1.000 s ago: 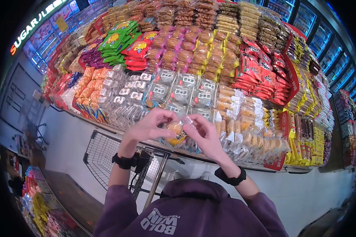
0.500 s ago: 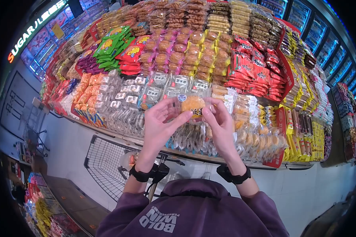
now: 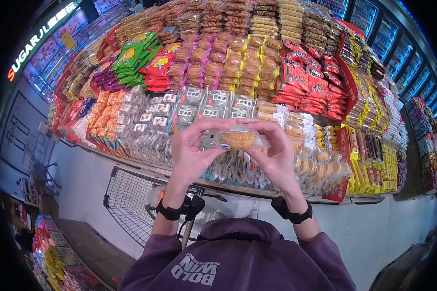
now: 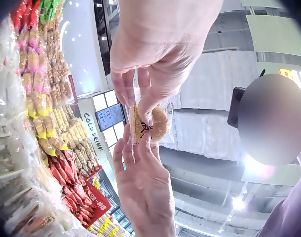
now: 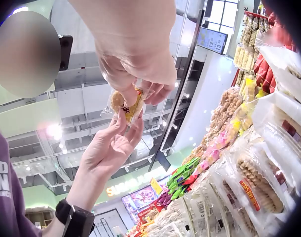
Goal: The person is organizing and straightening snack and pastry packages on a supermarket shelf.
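Head view is showing the left hand (image 3: 189, 154) and right hand (image 3: 277, 154) pinching a wrapped pastry (image 3: 239, 140) with their fingers near the desk (image 3: 228, 187), lifting apparently done, inspection seemingly unfinished.

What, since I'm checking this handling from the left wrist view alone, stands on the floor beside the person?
Observer: A wire shopping cart, to the left in the head view.
Operator: Is there any mark on the held item that I'm missing?
Observer: Yes, the head view shows a small blue-and-white mark on the wrapped snack, by the thumb of the left hand.
Operator: I see only purple cloth; is anything printed on it?
Observer: Yes, pale letters reading BOLD WIN.
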Demonstrator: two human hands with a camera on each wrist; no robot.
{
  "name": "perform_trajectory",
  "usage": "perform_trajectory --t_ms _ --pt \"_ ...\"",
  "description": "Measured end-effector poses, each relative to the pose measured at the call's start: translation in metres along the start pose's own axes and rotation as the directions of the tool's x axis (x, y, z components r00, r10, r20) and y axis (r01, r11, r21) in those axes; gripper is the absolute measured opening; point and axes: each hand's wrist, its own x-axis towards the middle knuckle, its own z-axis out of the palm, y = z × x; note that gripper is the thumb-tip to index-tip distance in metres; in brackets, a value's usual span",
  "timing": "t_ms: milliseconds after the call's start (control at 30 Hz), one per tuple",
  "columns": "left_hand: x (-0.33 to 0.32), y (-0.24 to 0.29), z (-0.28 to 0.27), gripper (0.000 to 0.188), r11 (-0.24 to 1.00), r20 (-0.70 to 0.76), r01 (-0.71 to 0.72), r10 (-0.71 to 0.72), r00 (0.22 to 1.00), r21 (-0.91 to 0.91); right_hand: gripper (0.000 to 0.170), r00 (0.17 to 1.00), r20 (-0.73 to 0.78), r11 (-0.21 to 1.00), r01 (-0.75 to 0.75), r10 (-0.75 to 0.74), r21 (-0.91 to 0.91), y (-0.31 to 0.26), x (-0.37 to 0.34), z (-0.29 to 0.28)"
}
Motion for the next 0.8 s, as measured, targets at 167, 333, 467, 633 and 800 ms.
perform_trajectory --t_ms 167,333,467,633,800 --pt "-0.001 0.001 0.004 0.045 1.0 -0.005 -0.02 0.02 1.0 -0.021 0.038 1.0 -0.013 1.0 0.017 -0.018 -0.01 -0.001 -0.005 -0.001" --pt "-0.006 -0.011 0.007 0.046 0.998 -0.002 -0.02 0.02 1.0 -0.056 0.037 0.999 -0.03 0.999 0.042 -0.043 -0.024 0.003 -0.012 -0.002" --pt "-0.009 -0.001 0.019 0.043 0.995 -0.03 0.087 -0.089 0.996 -0.039 0.037 0.996 -0.079 0.995 -0.058 0.051 -0.087 -0.011 -0.021 -0.005" --pt "-0.014 -0.002 0.039 0.038 0.929 -0.022 0.287 -0.3 0.954 -0.233 0.046 0.963 -0.083 0.962 -0.244 0.255 0.122 -0.007 -0.033 -0.009" --pt "-0.017 -0.004 0.064 0.036 0.884 0.013 0.355 -0.369 0.929 -0.306 0.044 0.927 -0.136 0.917 -0.308 0.349 0.252 -0.009 -0.048 -0.019"
